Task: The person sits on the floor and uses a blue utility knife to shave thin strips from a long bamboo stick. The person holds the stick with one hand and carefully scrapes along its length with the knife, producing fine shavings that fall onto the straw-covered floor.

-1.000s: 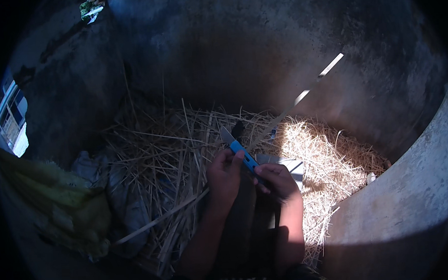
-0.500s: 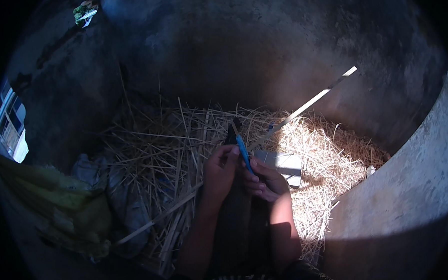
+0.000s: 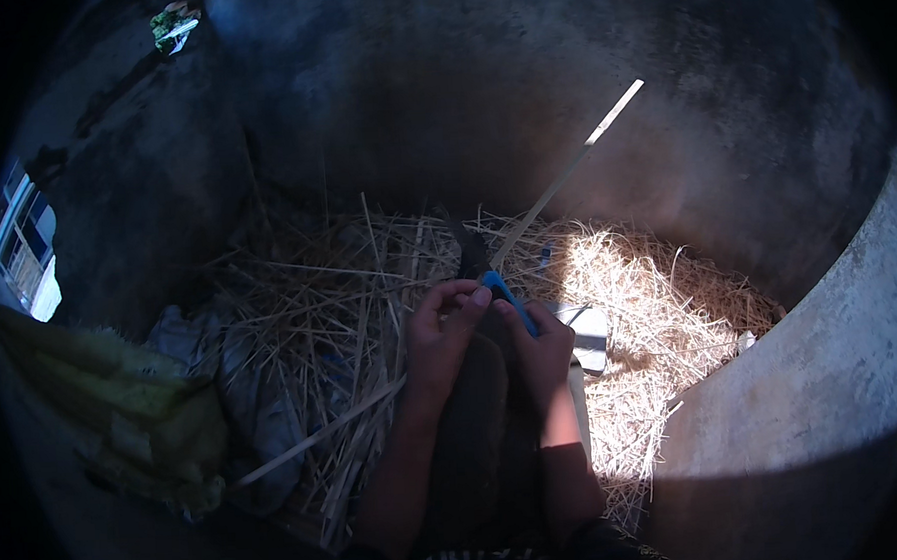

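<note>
A long, thin pale strip (image 3: 555, 188), looking like split bamboo or cane, slants up and right from my hands; its far tip is sunlit. My left hand (image 3: 441, 330) is closed, thumb and forefinger pinched at the strip's lower end. Just to its right my right hand (image 3: 542, 351) is closed on a slim blue-handled tool (image 3: 513, 302), which looks like a knife. The handle lies tilted, its upper end touching the left fingertips. Its blade cannot be made out against the dark shape (image 3: 472, 251) beyond.
Loose pale strips and straw (image 3: 338, 275) cover the ground, brightly sunlit at right (image 3: 650, 301). A grey flat object (image 3: 586, 334) lies beside my right hand. A yellowish sack (image 3: 143, 393) sits at left. Rough dark walls (image 3: 411, 101) curve around; a pale slab (image 3: 803, 375) stands at right.
The strip has swung steeper, its far tip moving up and left. My right hand has risen closer to the left, and the blue handle has tilted further over.
</note>
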Tool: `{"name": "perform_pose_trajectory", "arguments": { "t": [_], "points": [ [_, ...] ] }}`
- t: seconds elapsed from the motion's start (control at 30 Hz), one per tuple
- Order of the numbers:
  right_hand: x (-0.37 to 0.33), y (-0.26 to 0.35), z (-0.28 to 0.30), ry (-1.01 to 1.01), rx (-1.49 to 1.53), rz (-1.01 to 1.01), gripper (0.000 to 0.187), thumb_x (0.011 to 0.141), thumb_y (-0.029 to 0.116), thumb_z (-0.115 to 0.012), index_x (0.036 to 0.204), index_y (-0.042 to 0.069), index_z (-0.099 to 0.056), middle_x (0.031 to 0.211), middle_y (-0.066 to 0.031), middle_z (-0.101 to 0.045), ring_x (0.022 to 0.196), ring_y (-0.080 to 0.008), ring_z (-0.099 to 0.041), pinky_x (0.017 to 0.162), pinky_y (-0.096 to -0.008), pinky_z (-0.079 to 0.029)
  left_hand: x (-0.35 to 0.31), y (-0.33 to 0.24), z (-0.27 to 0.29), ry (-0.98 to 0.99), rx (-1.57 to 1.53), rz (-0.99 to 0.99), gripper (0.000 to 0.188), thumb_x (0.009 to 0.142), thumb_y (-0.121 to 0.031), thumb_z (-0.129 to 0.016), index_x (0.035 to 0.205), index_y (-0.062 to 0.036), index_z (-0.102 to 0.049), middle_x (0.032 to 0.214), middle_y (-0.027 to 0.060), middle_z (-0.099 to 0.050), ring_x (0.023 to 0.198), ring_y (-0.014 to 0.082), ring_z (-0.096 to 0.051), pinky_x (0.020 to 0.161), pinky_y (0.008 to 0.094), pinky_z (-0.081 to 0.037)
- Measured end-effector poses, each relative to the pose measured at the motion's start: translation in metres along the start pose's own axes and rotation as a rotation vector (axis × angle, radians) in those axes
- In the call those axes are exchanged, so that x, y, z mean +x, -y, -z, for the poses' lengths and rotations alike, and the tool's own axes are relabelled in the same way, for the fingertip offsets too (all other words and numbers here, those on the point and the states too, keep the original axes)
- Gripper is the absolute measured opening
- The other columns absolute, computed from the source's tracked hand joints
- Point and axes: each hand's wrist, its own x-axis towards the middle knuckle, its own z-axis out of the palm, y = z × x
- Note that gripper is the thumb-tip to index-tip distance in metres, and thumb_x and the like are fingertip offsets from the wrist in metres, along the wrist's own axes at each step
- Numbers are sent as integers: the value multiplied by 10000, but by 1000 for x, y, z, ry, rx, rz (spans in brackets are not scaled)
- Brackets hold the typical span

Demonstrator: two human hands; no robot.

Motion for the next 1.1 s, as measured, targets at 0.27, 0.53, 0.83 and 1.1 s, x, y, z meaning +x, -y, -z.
{"name": "perform_pose_trajectory", "arguments": {
  "t": [0.27,0.53,0.83,1.1],
  "points": [
    [2,-1,-15,-166,-171,533,310,890,316,-760,1052,52,-742,817,-109,-631,725,-242,-617,640,-347,-472,8,10,5,54,29,-18,306,914,-211,-760,1110,-10,-639,981,15,-644,910,78,-591,827,234,-455],
    [-5,6,-12,-204,-348,525,300,845,255,-781,1099,97,-748,871,-67,-562,857,-259,-550,824,-395,-426,3,19,4,-106,28,-77,255,959,-248,-714,1039,-15,-648,887,-1,-634,824,61,-572,761,213,-440],
    [-4,7,-5,-179,-358,590,295,822,248,-796,1077,106,-752,857,-60,-562,839,-251,-553,805,-388,-425,1,13,1,-174,-43,-26,230,962,-263,-712,942,-44,-646,823,-11,-607,760,56,-544,719,217,-424],
    [2,10,4,-160,-417,625,284,824,285,-792,1055,124,-759,847,-40,-578,830,-228,-574,793,-385,-418,3,11,1,-155,-77,-48,215,982,-241,-682,922,-38,-648,810,-4,-607,753,56,-548,713,218,-431]
  ]
}}
